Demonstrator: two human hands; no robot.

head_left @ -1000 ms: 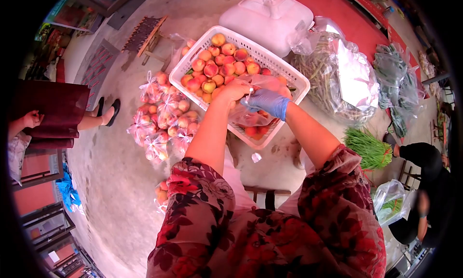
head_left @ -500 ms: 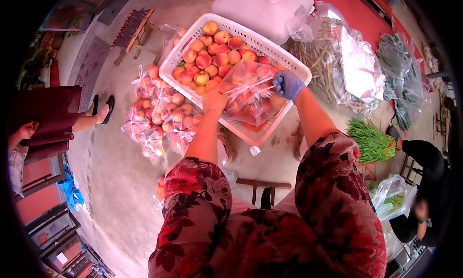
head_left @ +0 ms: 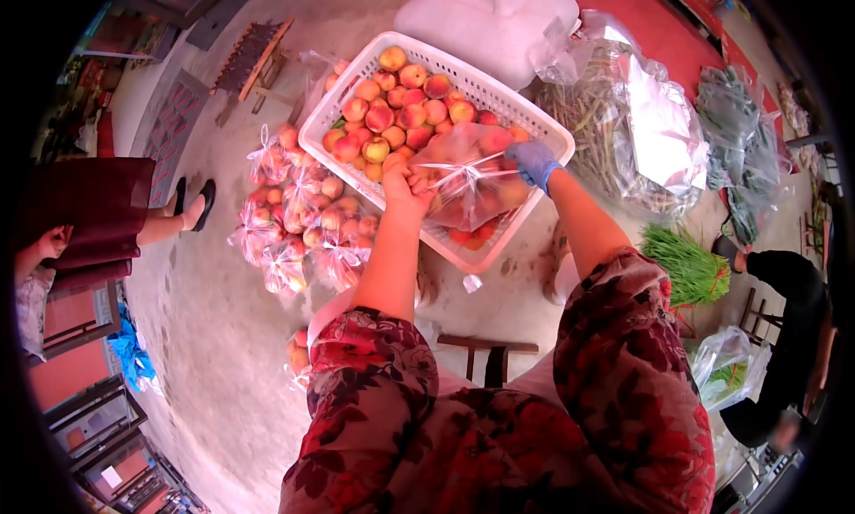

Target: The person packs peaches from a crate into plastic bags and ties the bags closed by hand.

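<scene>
A clear plastic bag (head_left: 472, 198) of peaches rests in the near right part of a white perforated crate (head_left: 543, 118). Its top is gathered into a knot near the middle. My left hand (head_left: 406, 191), bare, pinches the bag's end left of the knot. On the other side, my right hand (head_left: 534, 164) in a blue-purple glove grips the opposite end, pulled taut. Loose peaches (head_left: 392, 113) fill the far left part of the crate. Several tied bags of peaches (head_left: 298, 207) sit on the floor to the left of the crate.
A white lidded tub (head_left: 485, 24) stands behind the crate. Plastic-wrapped stalks (head_left: 597, 126) and a bunch of green stems (head_left: 684, 266) lie to the right. A wooden stool (head_left: 258, 60) is at far left. Two other people are at the left and right edges.
The bag's gathered top has drawn into a tighter knot with thinner ends. My left hand has turned and shifted slightly right. The person at the right has bent lower.
</scene>
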